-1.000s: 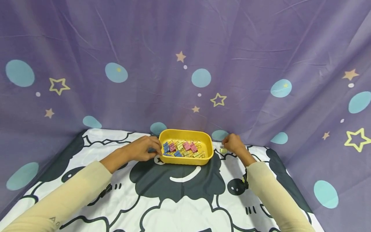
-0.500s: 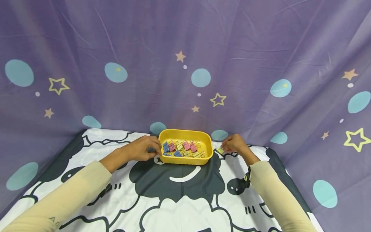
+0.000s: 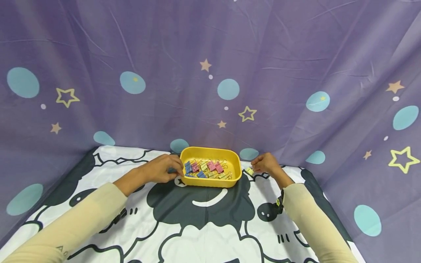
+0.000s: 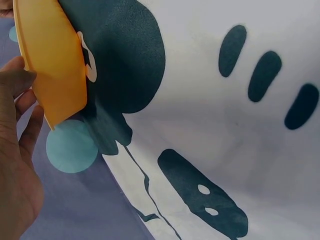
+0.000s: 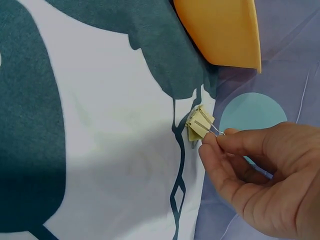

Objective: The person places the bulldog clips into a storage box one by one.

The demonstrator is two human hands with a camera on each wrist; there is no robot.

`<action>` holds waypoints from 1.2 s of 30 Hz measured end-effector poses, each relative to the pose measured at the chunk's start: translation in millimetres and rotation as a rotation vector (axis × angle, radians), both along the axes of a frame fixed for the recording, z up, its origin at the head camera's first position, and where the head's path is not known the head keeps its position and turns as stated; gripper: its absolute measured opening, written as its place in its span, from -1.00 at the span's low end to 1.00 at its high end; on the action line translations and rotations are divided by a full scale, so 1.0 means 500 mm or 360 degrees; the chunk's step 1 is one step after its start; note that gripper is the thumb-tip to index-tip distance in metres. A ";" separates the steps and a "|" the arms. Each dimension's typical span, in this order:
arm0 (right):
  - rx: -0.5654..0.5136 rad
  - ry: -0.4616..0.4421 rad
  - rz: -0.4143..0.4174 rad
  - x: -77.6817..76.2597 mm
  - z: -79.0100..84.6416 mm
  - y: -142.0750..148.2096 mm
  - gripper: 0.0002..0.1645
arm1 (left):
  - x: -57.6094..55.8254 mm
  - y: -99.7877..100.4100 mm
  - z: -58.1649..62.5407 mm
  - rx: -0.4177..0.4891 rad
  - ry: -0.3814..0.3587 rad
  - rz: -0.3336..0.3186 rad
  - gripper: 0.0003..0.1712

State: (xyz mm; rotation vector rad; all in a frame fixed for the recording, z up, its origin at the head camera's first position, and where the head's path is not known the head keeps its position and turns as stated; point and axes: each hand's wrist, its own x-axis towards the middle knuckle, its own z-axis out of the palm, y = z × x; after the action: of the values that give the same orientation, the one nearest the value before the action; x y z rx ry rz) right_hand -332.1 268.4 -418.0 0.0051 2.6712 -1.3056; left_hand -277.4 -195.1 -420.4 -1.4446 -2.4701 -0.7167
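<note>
A yellow binder clip is at the far edge of the cloth, right of the yellow tray. My right hand pinches its wire handle between thumb and fingertips, seen closely in the right wrist view. The clip's body points away from the fingers, toward the tray. At the tray's left end, my left hand holds the rim, thumb and fingertips on the wall. Inside the tray lie blue binder clips, pink binder clips and yellow binder clips, several in all.
A white cloth with dark cartoon sheep shapes covers the table. Right behind the tray hangs a purple curtain with stars and teal spots, which also closes off both sides.
My right hand has turned and shifted slightly, so its fingers are now to the right of the yellow clip, which has moved a little left toward the tray. The left hand stays at the tray.
</note>
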 end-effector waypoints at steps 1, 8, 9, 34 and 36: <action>-0.0029 -0.0020 -0.0002 0.001 0.002 0.001 -0.67 | 0.000 0.000 0.000 -0.0005 -0.0002 0.0002 -0.72; -0.0284 -0.0175 -0.0004 0.005 0.015 0.015 -0.55 | 0.001 0.003 0.005 -0.0014 0.0012 0.0001 -0.74; -0.0305 -0.0189 -0.0006 0.005 0.017 0.017 -0.54 | 0.001 0.003 0.006 -0.0018 0.0004 0.0006 -0.74; -0.0601 -0.0258 -0.0092 -0.011 0.097 -0.008 -0.47 | 0.003 0.003 0.007 -0.0035 0.0017 0.0029 -0.75; -0.0603 -0.0253 -0.0093 -0.009 0.110 -0.018 -0.48 | 0.004 0.004 0.008 -0.0043 0.0004 0.0037 -0.75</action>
State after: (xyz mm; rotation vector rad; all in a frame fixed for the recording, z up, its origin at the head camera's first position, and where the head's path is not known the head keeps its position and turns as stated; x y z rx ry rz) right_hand -336.4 259.4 -363.2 0.1338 2.2732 -1.7297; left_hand -275.3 -193.2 -416.3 -1.4225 -2.5001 -0.6790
